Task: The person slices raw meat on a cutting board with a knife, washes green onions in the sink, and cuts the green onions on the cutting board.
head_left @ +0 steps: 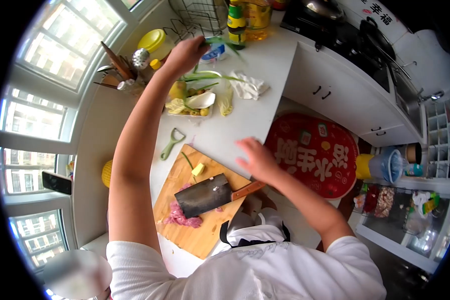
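Note:
My left hand is stretched out over the far part of the counter. Its fingers are closed around green onion leaves, which are partly blurred. My right hand hangs above the right edge of the cutting board, fingers apart and holding nothing. A cleaver lies flat on the board, its wooden handle toward me. Beside the blade are chopped raw meat and a pale yellow chunk with a green strip. More green onions lie over a tray of vegetables below my left hand.
A green peeler lies left of the board. A crumpled white cloth, an oil bottle, a yellow-lidded container and a utensil holder stand or lie farther back. A red mat covers the floor at right.

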The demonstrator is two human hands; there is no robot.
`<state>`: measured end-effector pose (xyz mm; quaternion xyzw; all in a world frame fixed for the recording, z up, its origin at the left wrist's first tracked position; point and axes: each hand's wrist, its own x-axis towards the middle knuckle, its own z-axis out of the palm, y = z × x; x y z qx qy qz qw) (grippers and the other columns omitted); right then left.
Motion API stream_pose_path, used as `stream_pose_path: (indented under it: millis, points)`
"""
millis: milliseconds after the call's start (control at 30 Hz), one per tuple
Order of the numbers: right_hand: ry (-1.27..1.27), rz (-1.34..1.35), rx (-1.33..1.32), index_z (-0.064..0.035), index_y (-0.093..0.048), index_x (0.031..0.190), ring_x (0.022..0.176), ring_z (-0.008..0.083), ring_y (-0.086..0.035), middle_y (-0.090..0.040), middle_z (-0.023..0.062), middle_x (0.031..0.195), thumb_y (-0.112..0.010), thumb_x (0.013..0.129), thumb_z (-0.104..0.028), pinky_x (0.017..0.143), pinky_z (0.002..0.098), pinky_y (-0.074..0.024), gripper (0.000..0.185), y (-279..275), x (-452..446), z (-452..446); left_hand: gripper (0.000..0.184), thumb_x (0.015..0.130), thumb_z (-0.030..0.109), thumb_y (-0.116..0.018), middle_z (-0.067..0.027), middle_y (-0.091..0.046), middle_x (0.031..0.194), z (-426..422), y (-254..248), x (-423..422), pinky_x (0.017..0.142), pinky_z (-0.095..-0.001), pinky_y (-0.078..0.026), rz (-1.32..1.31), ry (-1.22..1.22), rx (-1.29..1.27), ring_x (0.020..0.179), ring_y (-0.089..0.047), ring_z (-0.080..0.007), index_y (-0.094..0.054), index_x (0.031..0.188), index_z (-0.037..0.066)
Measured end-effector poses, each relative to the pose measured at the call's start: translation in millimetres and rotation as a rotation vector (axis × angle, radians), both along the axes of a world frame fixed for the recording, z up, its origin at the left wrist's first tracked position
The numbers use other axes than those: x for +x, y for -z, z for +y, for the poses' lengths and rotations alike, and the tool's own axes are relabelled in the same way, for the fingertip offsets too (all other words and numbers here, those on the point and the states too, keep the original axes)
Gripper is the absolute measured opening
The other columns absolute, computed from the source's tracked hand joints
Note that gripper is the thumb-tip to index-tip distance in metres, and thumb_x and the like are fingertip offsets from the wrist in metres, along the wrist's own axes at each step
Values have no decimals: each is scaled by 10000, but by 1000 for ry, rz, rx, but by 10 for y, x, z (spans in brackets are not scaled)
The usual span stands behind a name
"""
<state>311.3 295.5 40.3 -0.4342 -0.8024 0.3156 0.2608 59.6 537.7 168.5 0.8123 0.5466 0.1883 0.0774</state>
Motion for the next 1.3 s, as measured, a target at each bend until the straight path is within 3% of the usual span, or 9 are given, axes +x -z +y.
stream_pose_path:
  millis: [133, 233, 433, 633, 733, 933, 1067, 1133, 1300]
  points:
    - [128, 254, -95, -30, -542, 1264, 1115, 322, -563, -558, 175, 1187, -696, 863, -200, 963, 385, -469, 462, -429, -239, 792, 257, 992, 300, -568, -49, -673, 808, -268, -718, -133, 725, -310, -483, -303, -137, -97, 765, -645, -141, -588, 1020, 46]
    - [170, 162, 130, -26, -553, 1249, 1126, 339, -553, -558, 178, 1214, -702, 848, -224, 974, 410, -459, 471, -439, -452, 1346, 249, 1008, 286, -549, -27, -673, 818, -410, -1021, -323, 736, -259, -489, -387, -164, 33, 759, -643, -107, -595, 1046, 44]
    - [230, -301, 187, -80, -577, 1228, 1209, 303, -511, -562, 101, 1272, -701, 829, -219, 982, 416, -466, 440, 102, -588, 1983, 192, 1002, 205, -561, -51, -597, 797, -1540, -1663, -611, 740, -325, -550, -1176, -242, 64, 730, -664, -199, -579, 1052, 20]
    - [196, -530, 69, -112, -666, 1071, 1045, 293, -632, -687, 99, 1050, -625, 853, -221, 866, 427, -521, 247, 416, -644, 2320, 119, 1007, 195, -548, 7, -459, 755, -2562, -1302, -733, 639, -294, -463, -1513, -338, -54, 623, -458, -110, -523, 990, 80]
    - [209, -223, -29, -114, -666, 1032, 979, 337, -660, -705, 112, 1040, -580, 902, -256, 823, 451, -529, 211, 240, -630, 2411, 106, 1001, 195, -559, 48, -390, 710, -2984, -951, -794, 552, -242, -360, -1613, -467, -68, 572, -370, -70, -513, 955, 112]
    - [121, 398, -642, -70, -609, 964, 608, 50, -506, -553, -31, 760, -587, 959, -234, 573, 239, -491, 165, -763, -536, 2132, 131, 1031, 246, -505, 72, -291, 638, -3349, -252, -839, 475, -199, -273, -2073, -451, -224, 518, -257, -41, -555, 1013, 127]
    - [-25, 527, -845, -57, -593, 1011, 563, 38, -445, -509, -43, 752, -571, 971, -214, 500, 217, -432, 164, -1213, -443, 1776, 213, 1018, 247, -524, 14, -505, 720, -3199, -374, -565, 569, -238, -384, -1930, -577, -139, 616, -435, -88, -588, 1069, 51]
    - [-102, 564, -927, -37, -584, 1039, 549, 34, -415, -493, -46, 746, -556, 983, -207, 466, 208, -394, 181, -1407, -366, 1603, 204, 1014, 214, -531, -39, -656, 941, -3070, -370, -504, 626, -264, -435, -1698, -479, -136, 728, -532, -98, -621, 1077, 43]
    - [-209, 471, -969, -22, -573, 1051, 525, 24, -352, -440, -54, 711, -494, 1015, -242, 439, 185, -312, 237, -1877, -268, 1100, 342, 1023, 232, -527, -72, -625, 1280, -2558, -166, -50, 923, -314, -466, -1475, -263, -156, 1186, -565, -162, -588, 1294, 33]
